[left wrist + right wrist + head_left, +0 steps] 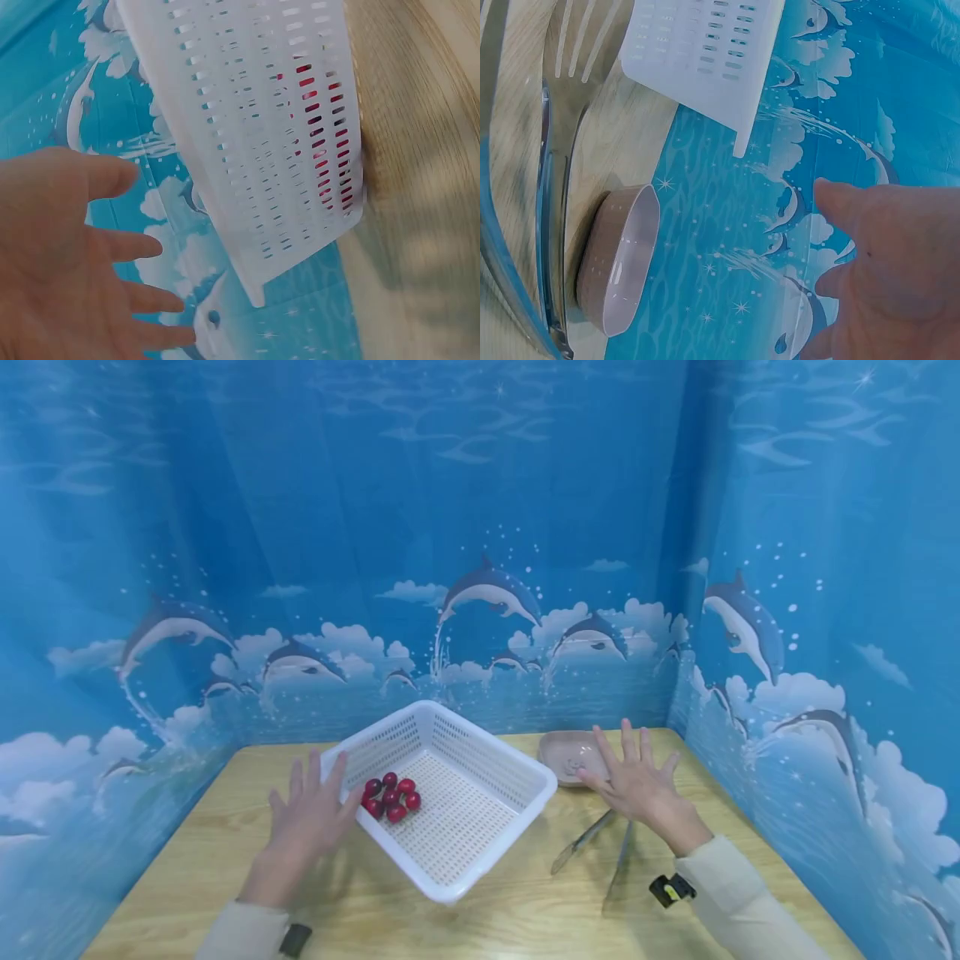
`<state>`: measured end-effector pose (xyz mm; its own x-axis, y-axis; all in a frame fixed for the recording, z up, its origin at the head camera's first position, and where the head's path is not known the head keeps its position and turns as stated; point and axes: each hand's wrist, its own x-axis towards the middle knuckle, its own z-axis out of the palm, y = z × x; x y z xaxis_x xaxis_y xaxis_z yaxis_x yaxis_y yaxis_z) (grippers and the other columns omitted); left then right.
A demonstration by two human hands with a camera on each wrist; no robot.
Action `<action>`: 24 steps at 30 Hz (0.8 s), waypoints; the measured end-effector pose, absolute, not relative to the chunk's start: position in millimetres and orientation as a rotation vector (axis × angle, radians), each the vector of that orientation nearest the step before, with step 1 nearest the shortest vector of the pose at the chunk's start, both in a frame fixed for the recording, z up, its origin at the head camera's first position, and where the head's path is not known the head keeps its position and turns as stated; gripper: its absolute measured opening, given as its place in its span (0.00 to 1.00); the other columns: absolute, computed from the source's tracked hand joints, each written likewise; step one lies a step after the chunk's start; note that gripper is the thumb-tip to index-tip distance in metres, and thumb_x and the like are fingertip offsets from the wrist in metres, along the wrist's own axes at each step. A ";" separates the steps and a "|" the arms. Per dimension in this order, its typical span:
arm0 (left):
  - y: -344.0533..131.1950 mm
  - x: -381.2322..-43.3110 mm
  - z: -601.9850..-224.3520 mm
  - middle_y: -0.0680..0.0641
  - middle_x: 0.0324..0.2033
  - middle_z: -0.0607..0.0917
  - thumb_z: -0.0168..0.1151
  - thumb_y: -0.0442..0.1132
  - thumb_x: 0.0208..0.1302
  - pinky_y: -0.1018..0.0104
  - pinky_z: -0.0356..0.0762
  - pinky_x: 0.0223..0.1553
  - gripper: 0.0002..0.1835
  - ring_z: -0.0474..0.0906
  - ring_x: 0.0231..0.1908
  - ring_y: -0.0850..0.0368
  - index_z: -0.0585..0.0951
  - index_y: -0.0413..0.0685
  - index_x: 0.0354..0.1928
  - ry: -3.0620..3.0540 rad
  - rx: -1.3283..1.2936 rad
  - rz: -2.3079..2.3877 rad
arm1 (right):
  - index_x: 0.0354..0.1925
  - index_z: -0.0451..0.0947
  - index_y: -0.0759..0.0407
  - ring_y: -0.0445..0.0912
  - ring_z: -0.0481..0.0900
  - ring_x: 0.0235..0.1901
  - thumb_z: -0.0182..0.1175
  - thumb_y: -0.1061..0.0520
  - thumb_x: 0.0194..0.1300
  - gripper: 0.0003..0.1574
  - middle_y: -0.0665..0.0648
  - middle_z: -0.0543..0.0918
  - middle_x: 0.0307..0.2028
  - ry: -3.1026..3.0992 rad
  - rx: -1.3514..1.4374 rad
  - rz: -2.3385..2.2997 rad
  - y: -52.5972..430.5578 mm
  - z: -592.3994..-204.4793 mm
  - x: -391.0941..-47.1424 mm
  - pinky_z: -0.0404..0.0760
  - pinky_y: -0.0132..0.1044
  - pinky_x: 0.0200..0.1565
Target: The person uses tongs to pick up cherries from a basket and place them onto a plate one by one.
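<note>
A white plastic basket (495, 852) with slotted walls stands mid-table, and several dark red cherries (391, 797) lie in its left corner. My left hand (311, 818) is beside the basket's left side, fingers spread, holding nothing; in the left wrist view its fingers are apart from the basket wall (247, 150). My right hand (637, 781) is raised with spread fingers, overlapping the edge of a small pinkish-brown bowl (551, 752) in the head view. Metal tongs (582, 842) lie below that hand, and a slotted end (577, 67) shows in the right wrist view.
Small clear bits (576, 766) lie in the bowl. The wooden table (517, 918) is bounded at the back and both sides by blue curtains (360, 543) printed with dolphins. Dark wrist devices (671, 890) sit at both sleeves.
</note>
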<state>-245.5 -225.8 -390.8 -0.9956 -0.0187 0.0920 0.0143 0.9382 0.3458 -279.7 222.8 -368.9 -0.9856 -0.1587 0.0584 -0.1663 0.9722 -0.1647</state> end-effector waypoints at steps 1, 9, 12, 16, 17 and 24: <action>-227.9 -247.5 -390.9 0.23 0.78 0.42 0.49 0.55 0.78 0.15 0.38 0.69 0.40 0.39 0.76 0.18 0.51 0.42 0.81 -2.984 -0.012 -0.564 | 0.83 0.40 0.53 0.77 0.31 0.78 0.45 0.29 0.77 0.53 0.75 0.32 0.80 -3.077 0.253 0.267 222.8 -368.9 -279.8 0.33 0.90 0.63; -249.4 -255.2 -394.4 0.20 0.65 0.71 0.58 0.40 0.71 0.26 0.69 0.64 0.32 0.69 0.64 0.21 0.68 0.27 0.70 -2.869 -0.037 -0.929 | 0.83 0.40 0.53 0.78 0.31 0.77 0.47 0.31 0.78 0.52 0.76 0.32 0.80 -3.086 0.244 0.310 223.2 -370.5 -281.0 0.34 0.90 0.63; -254.1 -254.9 -397.8 0.22 0.67 0.69 0.60 0.42 0.71 0.26 0.70 0.64 0.29 0.68 0.65 0.21 0.72 0.30 0.68 -2.844 -0.021 -1.002 | 0.83 0.40 0.53 0.78 0.31 0.77 0.47 0.32 0.78 0.52 0.76 0.32 0.80 -3.086 0.245 0.312 223.1 -370.7 -281.0 0.35 0.90 0.63; -258.0 -258.5 -406.0 0.23 0.69 0.67 0.65 0.39 0.69 0.29 0.73 0.64 0.24 0.65 0.67 0.21 0.79 0.30 0.61 -2.736 -0.104 -1.028 | 0.83 0.40 0.53 0.78 0.31 0.77 0.47 0.32 0.78 0.52 0.76 0.31 0.80 -3.090 0.244 0.324 222.2 -370.3 -280.3 0.35 0.90 0.63; -258.9 -260.0 -408.8 0.23 0.69 0.68 0.66 0.38 0.68 0.31 0.75 0.62 0.22 0.65 0.67 0.21 0.81 0.30 0.58 -2.700 -0.133 -1.029 | 0.83 0.40 0.53 0.78 0.31 0.77 0.46 0.32 0.78 0.51 0.76 0.31 0.80 -3.092 0.245 0.327 222.1 -370.5 -280.4 0.35 0.90 0.63; -262.1 -271.6 -430.4 0.26 0.58 0.80 0.73 0.31 0.58 0.32 0.81 0.55 0.11 0.76 0.58 0.24 0.87 0.32 0.42 -2.445 -0.329 -0.997 | 0.83 0.40 0.55 0.78 0.30 0.77 0.46 0.32 0.78 0.52 0.77 0.31 0.80 -3.095 0.257 0.347 222.1 -372.4 -281.1 0.35 0.89 0.64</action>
